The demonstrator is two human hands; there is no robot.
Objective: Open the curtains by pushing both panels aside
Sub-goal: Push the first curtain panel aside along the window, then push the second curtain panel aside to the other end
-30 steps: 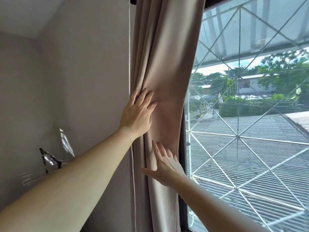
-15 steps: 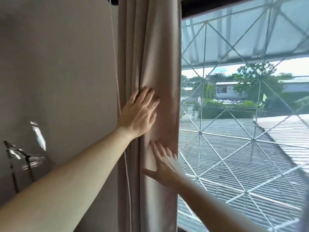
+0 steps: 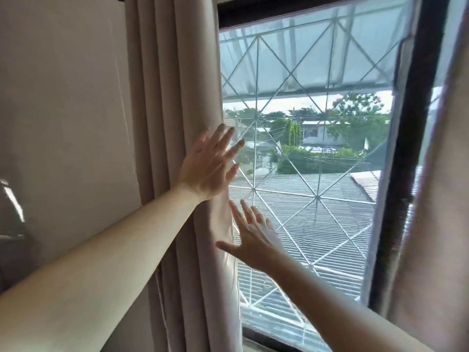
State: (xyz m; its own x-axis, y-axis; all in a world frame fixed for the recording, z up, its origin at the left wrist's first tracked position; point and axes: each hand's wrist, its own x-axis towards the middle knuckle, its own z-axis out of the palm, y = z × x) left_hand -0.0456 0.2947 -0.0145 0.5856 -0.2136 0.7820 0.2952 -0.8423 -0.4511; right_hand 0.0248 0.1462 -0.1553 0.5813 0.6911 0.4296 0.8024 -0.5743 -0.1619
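The left curtain panel [image 3: 175, 97], beige and gathered in vertical folds, hangs bunched against the left side of the window. My left hand [image 3: 208, 163] is flat and spread at the panel's right edge, fingers reaching past it over the glass. Lower and to the right, my right hand [image 3: 251, 237] is spread too, just off the panel's edge in front of the glass. Neither hand holds fabric. The right curtain panel [image 3: 436, 199] hangs at the right border, partly cut off by the frame edge.
The window glass [image 3: 317, 148] shows a white diamond-pattern grille, roofs and trees outside. A dark window frame [image 3: 406, 148] runs down the right side. A plain wall [image 3: 63, 110] lies left of the curtain, with a shiny object [image 3: 10, 199] at the far left.
The view has swung right, bringing the right panel into sight. Both hands have come off the left panel's folds and now sit at its right edge, over the glass.
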